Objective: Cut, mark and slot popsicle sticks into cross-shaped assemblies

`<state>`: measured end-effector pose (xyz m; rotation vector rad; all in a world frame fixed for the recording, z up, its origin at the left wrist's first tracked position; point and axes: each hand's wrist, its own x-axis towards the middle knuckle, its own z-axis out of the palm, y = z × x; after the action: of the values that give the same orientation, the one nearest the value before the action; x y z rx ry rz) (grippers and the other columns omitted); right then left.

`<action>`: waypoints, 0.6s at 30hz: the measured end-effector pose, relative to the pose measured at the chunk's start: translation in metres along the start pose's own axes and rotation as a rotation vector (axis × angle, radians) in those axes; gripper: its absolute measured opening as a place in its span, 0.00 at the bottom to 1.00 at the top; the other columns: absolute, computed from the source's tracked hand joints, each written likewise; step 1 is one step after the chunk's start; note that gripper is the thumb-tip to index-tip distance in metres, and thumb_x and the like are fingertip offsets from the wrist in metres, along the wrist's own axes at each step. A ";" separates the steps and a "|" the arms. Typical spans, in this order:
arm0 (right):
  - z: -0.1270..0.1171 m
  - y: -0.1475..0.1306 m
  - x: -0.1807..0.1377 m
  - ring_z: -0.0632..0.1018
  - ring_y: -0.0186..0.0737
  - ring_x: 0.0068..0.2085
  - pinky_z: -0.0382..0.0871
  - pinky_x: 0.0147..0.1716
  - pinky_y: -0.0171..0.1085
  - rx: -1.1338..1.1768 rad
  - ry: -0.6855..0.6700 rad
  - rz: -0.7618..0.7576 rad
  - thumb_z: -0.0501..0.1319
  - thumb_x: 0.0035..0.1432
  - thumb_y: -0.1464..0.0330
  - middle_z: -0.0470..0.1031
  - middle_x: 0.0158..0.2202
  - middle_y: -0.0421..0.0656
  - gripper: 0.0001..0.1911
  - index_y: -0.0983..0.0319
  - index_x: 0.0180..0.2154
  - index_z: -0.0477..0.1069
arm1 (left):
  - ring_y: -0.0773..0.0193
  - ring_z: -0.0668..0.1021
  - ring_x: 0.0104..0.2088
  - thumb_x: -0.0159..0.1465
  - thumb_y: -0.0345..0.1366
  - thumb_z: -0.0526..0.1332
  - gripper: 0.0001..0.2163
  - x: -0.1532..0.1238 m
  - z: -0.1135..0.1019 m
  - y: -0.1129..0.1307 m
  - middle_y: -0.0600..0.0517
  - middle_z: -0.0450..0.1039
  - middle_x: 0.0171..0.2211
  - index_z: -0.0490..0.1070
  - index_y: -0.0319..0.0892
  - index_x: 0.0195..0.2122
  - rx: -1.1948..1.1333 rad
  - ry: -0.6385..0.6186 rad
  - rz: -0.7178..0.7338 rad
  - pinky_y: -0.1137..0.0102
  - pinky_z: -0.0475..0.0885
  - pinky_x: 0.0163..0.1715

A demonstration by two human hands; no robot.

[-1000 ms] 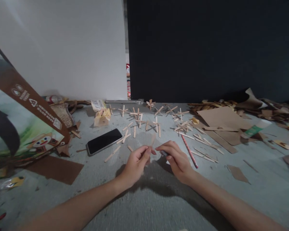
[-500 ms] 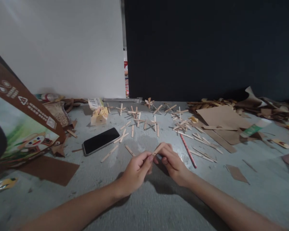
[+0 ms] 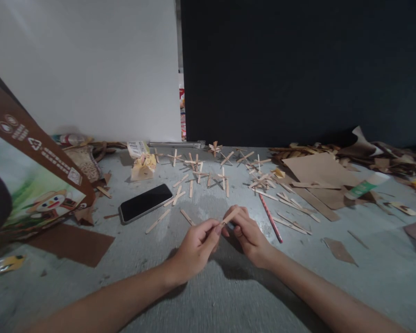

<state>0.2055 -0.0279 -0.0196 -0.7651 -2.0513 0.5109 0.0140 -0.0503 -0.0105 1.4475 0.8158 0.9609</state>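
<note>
While a bag (image 3: 43,155) is filling the far left, a brown card (image 3: 72,245) is lying flat by its base, and a phone (image 3: 146,203) is resting dark face up on the table (image 3: 211,291), to the right of both. Just past the phone, loose sticks (image 3: 157,221) are lying about, one of them reaching close to the left hand (image 3: 198,245). That hand is pinching a wooden stick (image 3: 230,215) by its near end, thumb and forefinger pressing narrowly together on it. Between the two hands, above the table, the stick is slanting away and to the right. Beyond it, crossed sticks (image 3: 225,176) are spreading over the back of the table. At the stick's far end, the right hand (image 3: 254,238) is keeping its fingers bent inward and bunched rather than spread; the stick is running up against the forefinger, but whether the thumb is gripping it, or the palm is hiding anything, I cannot tell. Near that hand, yet apart from it, a red pencil (image 3: 271,218) is lying at a slant, and farther right cardboard (image 3: 319,169) is lying in overlapping pieces.
</note>
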 end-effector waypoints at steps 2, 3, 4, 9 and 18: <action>0.000 -0.001 0.001 0.69 0.46 0.37 0.62 0.43 0.45 -0.011 -0.003 0.011 0.39 0.76 0.49 0.70 0.35 0.43 0.28 0.57 0.37 0.67 | 0.68 0.62 0.23 0.71 0.58 0.55 0.23 0.000 0.000 -0.002 0.59 0.58 0.22 0.72 0.41 0.37 0.005 0.004 0.006 0.70 0.57 0.25; 0.000 -0.001 0.001 0.69 0.47 0.37 0.63 0.43 0.46 -0.018 -0.005 0.014 0.38 0.76 0.48 0.70 0.34 0.43 0.28 0.57 0.37 0.67 | 0.68 0.62 0.23 0.71 0.58 0.55 0.23 0.001 0.000 -0.003 0.59 0.58 0.22 0.72 0.41 0.36 0.005 0.007 0.004 0.70 0.57 0.25; 0.001 0.000 0.001 0.69 0.47 0.37 0.63 0.43 0.46 -0.024 -0.005 0.014 0.38 0.76 0.48 0.69 0.34 0.43 0.28 0.57 0.37 0.67 | 0.68 0.62 0.23 0.71 0.58 0.55 0.23 0.001 0.000 -0.005 0.59 0.58 0.22 0.72 0.41 0.36 0.004 0.009 -0.001 0.70 0.57 0.26; 0.002 0.004 -0.001 0.69 0.47 0.38 0.62 0.42 0.45 -0.024 0.006 -0.042 0.39 0.77 0.52 0.69 0.34 0.43 0.26 0.57 0.37 0.67 | 0.70 0.59 0.22 0.69 0.59 0.58 0.23 0.004 0.001 -0.007 0.61 0.56 0.21 0.67 0.42 0.32 -0.093 -0.021 -0.040 0.72 0.55 0.23; 0.001 0.007 -0.001 0.70 0.47 0.37 0.62 0.41 0.47 -0.036 0.006 -0.063 0.39 0.78 0.53 0.69 0.34 0.44 0.25 0.57 0.37 0.66 | 0.72 0.57 0.21 0.71 0.57 0.58 0.22 0.004 -0.001 -0.011 0.61 0.54 0.20 0.64 0.42 0.31 -0.141 -0.072 -0.012 0.73 0.51 0.21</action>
<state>0.2070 -0.0233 -0.0250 -0.7204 -2.0766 0.4366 0.0152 -0.0446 -0.0212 1.3469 0.6894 0.9332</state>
